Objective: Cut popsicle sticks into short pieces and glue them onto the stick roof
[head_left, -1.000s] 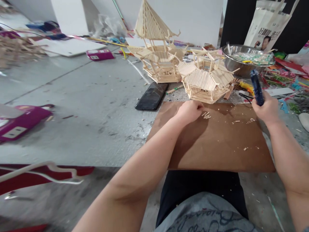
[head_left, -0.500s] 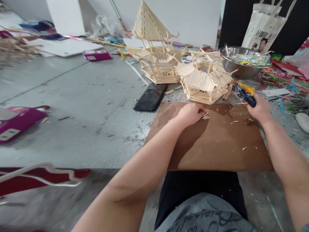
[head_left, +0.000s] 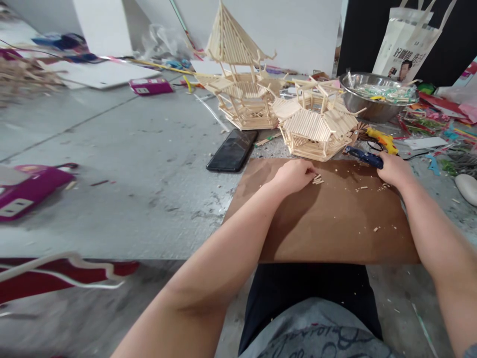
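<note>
My left hand (head_left: 296, 175) rests on the brown paper sheet (head_left: 328, 223), fingers curled in a pinch whose contents are hidden. Several short cut wooden sticks (head_left: 317, 179) lie right beside its fingertips. Over the sheet's far right edge, my right hand (head_left: 395, 169) is closed around a dark blue hand tool (head_left: 365, 158); its exact kind is unclear. The tool points left toward a low, roofed model of wooden sticks (head_left: 311, 124). Behind that, to the left, stands a taller stick pavilion (head_left: 238, 74) with a pointed roof.
A black phone (head_left: 231, 150) lies left of the sheet. Beyond my right hand are a yellow glue gun (head_left: 383, 140) and a steel bowl (head_left: 376, 107) of sticks. Purple power strips (head_left: 35, 191) are on the left. A white stone-like object (head_left: 466, 189) sits far right.
My right hand has swung the blue tool leftward, away from the yellow glue gun and over the sheet's far edge. My left hand stays where it was.
</note>
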### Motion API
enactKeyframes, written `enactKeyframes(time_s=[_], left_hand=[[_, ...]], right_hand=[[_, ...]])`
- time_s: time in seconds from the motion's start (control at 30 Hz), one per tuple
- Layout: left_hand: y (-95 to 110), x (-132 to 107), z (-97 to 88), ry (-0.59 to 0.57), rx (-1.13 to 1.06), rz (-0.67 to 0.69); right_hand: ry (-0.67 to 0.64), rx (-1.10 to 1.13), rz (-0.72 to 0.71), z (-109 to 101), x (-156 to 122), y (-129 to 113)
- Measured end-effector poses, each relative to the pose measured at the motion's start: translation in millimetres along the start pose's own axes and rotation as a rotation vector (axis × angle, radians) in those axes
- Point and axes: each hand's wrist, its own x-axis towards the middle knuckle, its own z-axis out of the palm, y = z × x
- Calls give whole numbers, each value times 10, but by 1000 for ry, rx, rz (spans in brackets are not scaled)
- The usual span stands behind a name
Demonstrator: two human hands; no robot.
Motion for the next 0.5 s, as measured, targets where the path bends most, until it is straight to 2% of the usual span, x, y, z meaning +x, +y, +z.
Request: enactKeyframes(time_s=[0.2, 0.5], left_hand=[[-38, 21, 12, 0, -34, 14], [-29, 2, -1, -18, 31, 1]], right_hand=[[17, -8, -5, 63, 63, 72], [-13, -21, -42, 83, 83, 130]])
